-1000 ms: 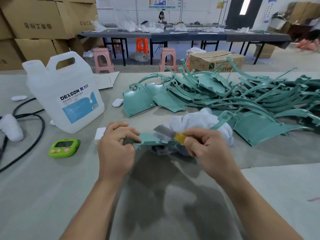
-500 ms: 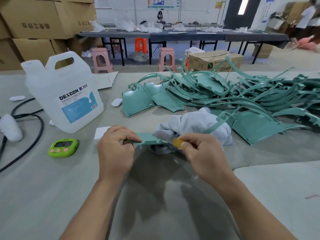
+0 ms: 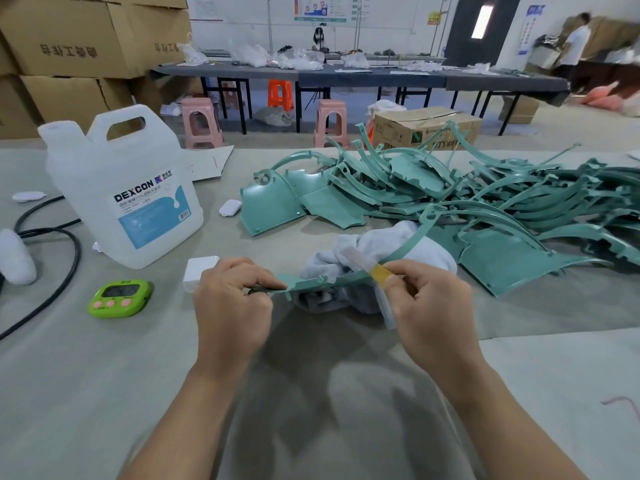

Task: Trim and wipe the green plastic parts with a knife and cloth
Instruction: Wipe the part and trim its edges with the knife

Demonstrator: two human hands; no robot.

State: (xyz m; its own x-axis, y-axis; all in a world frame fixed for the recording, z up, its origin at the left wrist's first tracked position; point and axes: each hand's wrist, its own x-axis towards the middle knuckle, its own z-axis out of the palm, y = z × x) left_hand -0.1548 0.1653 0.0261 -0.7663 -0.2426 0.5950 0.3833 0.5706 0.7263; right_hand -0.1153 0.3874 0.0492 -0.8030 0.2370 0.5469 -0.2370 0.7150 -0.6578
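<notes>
Both over a grey table [image 3: 104, 375]: left hand [image 3: 232, 306] pinches a green part [image 3: 332, 280], right hand [image 3: 429, 306] grips a knife [image 3: 358, 257]; cardboard boxes [image 3: 69, 39] behind.

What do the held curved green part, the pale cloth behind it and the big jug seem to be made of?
The curved green part: probably moulded plastic, matte; even colour, thin tabs along the edge. The cloth: soft woven or knitted fabric, perhaps cotton; it lies crumpled in folds. The jug: translucent white plastic, smooth; moulded handle, printed label.
</notes>
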